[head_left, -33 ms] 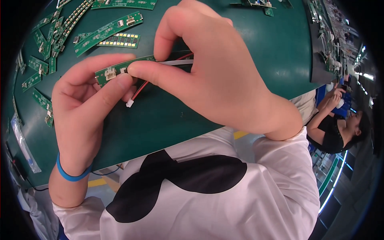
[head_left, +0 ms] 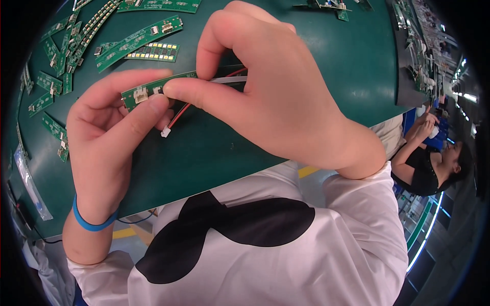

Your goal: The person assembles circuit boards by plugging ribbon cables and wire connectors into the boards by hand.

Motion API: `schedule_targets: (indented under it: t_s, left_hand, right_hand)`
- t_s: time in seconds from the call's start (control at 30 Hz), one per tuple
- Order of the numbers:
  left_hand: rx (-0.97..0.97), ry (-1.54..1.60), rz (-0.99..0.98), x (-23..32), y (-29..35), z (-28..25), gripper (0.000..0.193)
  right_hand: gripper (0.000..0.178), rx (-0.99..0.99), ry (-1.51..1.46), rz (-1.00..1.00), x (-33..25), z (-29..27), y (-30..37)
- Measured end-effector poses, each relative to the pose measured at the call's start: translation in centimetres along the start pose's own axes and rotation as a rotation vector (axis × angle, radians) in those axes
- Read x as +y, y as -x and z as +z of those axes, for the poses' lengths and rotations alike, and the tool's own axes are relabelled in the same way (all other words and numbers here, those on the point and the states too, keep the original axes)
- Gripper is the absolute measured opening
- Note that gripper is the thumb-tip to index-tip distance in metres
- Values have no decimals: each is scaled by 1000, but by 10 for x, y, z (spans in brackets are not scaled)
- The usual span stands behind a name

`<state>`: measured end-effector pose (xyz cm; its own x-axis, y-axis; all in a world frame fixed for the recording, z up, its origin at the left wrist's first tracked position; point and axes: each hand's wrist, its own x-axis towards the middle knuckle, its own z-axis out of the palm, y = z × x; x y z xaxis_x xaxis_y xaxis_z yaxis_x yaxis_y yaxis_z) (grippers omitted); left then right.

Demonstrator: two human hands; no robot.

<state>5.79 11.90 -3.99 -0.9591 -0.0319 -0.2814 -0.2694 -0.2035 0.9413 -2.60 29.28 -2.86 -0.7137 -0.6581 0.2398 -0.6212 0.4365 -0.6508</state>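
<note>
L hand [head_left: 104, 122] pinched; R hand [head_left: 278, 92] arched nrby.

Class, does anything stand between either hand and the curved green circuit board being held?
Nothing visible blocks the left hand; it holds the circuit board by the left end. The right hand appears to touch the board directly with its thumb. Red and black wires pass behind that thumb, so what lies there is hidden.

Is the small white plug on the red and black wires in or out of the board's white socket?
Out: the plug shows free below the board, clearly apart from the white socket.
</note>
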Motion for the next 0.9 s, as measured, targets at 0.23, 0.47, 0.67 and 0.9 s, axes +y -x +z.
schedule_targets:
  t_s: [0.23, 0.47, 0.67, 0.9]
  left_hand:
    - [64, -3, -6, 5, 0, -2, 20]
    - [82, 22, -8, 4, -1, -8, 20]
    - [86, 72, 146, 8, 2, 7, 41]
    - [-112, 122, 250, 4, 6, -20, 39]
  right_hand:
    - [15, -77, -252, 11, 1, 1, 0]
    - [13, -103, -251, 49, 2, -4, -3]
    - [20, -160, -413, 129, 5, -12, -7]
    - [25, -354, -592, 235, 2, -27, -11]
